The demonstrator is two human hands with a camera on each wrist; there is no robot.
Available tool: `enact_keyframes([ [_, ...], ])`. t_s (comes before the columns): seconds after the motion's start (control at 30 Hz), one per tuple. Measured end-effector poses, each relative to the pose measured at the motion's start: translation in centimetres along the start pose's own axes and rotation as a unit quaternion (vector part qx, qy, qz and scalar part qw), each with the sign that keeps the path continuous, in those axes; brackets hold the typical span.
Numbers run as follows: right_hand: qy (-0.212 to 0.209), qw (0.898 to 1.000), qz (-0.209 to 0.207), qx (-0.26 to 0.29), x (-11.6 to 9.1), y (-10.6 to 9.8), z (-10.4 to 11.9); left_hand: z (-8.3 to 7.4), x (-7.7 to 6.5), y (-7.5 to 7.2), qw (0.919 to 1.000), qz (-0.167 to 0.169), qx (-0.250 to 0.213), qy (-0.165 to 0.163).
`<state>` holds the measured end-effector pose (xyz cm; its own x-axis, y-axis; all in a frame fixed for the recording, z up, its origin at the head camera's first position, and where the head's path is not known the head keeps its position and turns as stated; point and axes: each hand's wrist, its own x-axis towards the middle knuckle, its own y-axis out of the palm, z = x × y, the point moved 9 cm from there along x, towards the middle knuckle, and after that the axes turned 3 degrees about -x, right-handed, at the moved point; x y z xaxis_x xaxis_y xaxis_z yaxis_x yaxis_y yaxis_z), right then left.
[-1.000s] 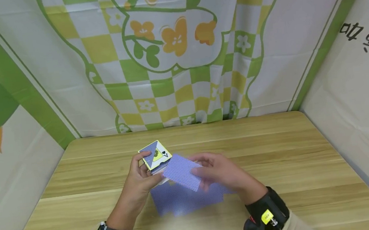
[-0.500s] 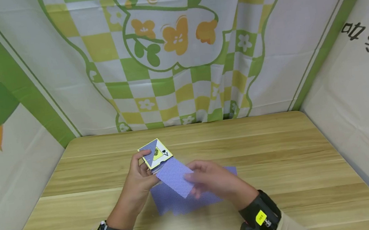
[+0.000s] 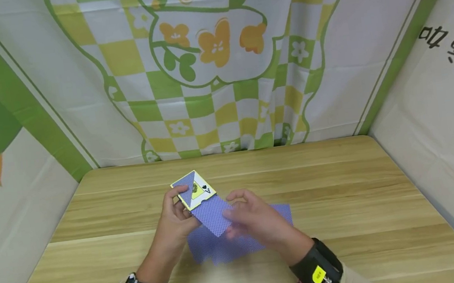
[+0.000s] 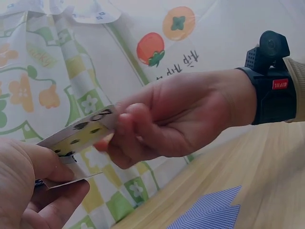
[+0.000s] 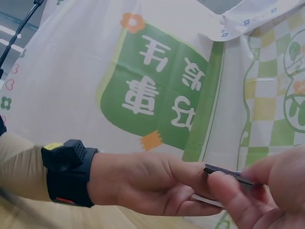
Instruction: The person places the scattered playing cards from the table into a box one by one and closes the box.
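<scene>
In the head view my left hand [image 3: 173,220] grips a card box [image 3: 201,191] with an ace and a blue patterned triangle on its front. Out of the box's lower end sticks a blue-backed playing card [image 3: 211,215]. My right hand [image 3: 263,223] pinches that card's outer end between thumb and fingers. The left wrist view shows the card's printed face [image 4: 78,136], and a white box flap [image 4: 76,179] lies under the left thumb. Several blue-backed playing cards [image 3: 210,253] lie overlapping on the table beneath both hands, partly hidden by the right hand.
A light wooden table [image 3: 96,249] spans the front. Behind it hangs a green-and-yellow checked cloth [image 3: 206,106], with printed white cloth walls [image 3: 431,127] on either side. Each wrist wears a black camera strap [image 3: 319,266].
My right hand has moved left toward the box, and the card, first apart from and overlapping the box, now sits partly inside it. My left hand keeps its hold, shifting slightly.
</scene>
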<state>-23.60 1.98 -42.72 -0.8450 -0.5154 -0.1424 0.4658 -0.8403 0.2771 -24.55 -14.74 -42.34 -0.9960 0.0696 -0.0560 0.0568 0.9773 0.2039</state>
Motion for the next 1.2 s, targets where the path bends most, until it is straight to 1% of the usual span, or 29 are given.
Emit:
enact_keyframes([
  [0.1,-0.023,0.999,-0.016,-0.016,0.0,-0.1,0.4,0.1,-0.1,0.2,1.0000,-0.001,-0.002,-0.002],
  [0.27,-0.045,0.995,-0.031,-0.079,0.0,-0.4,0.7,0.3,-0.2,0.6,0.9999,0.000,-0.015,0.003],
  [0.4,-0.061,0.990,-0.048,-0.122,-0.2,-0.7,0.9,0.4,-0.4,1.1,0.9996,0.007,-0.025,0.005],
  [0.53,-0.094,0.982,-0.076,-0.147,-0.2,-1.1,1.4,0.4,-0.7,1.8,0.9993,0.016,-0.033,0.003],
  [0.63,-0.112,0.971,-0.112,-0.180,-0.3,-1.7,1.8,0.6,-1.0,2.3,0.9993,0.025,-0.029,-0.004],
  [0.7,-0.116,0.962,-0.138,-0.206,-0.4,-2.2,2.1,0.7,-1.1,2.6,0.9992,0.032,-0.025,-0.008],
  [0.8,-0.119,0.951,-0.163,-0.235,-0.5,-2.8,2.4,0.7,-1.3,2.8,0.9989,0.039,-0.023,-0.016],
  [0.97,-0.120,0.947,-0.166,-0.247,-0.5,-3.0,2.6,0.7,-1.2,2.8,0.9989,0.037,-0.025,-0.017],
  [1.03,-0.124,0.943,-0.165,-0.262,-0.5,-3.2,2.7,0.7,-1.2,2.7,0.9990,0.033,-0.023,-0.018],
  [1.07,-0.126,0.939,-0.166,-0.274,-0.5,-3.3,2.8,0.7,-1.2,2.7,0.9991,0.030,-0.022,-0.018],
  [1.13,-0.131,0.926,-0.173,-0.309,-0.6,-3.8,3.1,0.5,-1.2,2.5,0.9993,0.023,-0.022,-0.019],
  [1.2,-0.136,0.909,-0.182,-0.351,-0.7,-4.6,3.5,0.3,-1.2,2.3,0.9995,0.014,-0.020,-0.019],
])
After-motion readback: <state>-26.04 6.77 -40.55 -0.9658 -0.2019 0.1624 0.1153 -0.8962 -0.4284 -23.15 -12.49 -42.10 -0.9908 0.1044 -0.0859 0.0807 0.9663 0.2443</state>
